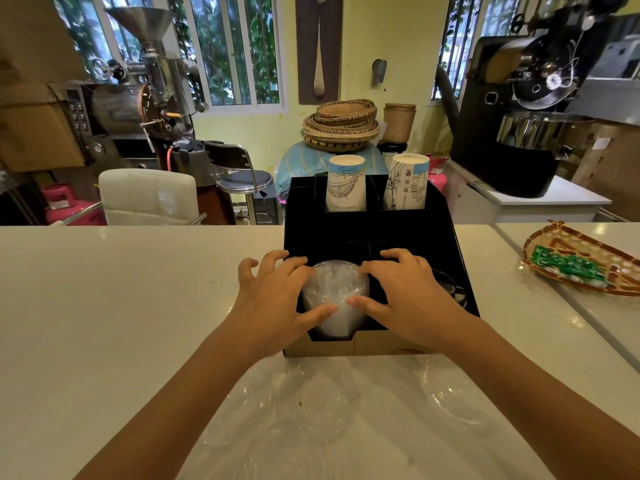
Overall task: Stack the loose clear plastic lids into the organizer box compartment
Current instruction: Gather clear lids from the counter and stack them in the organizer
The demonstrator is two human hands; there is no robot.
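Both hands, L (273,299) & R (405,292), grip closed round lid stack (334,292) in organizer box (374,233) compartment.

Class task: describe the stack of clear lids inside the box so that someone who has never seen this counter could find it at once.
Find the black organizer box on the pale counter. In its near-left compartment stands the stack of clear lids, cupped between the left hand and right hand. Unlike the loose lids lying flat nearer the person, it looks milky white.
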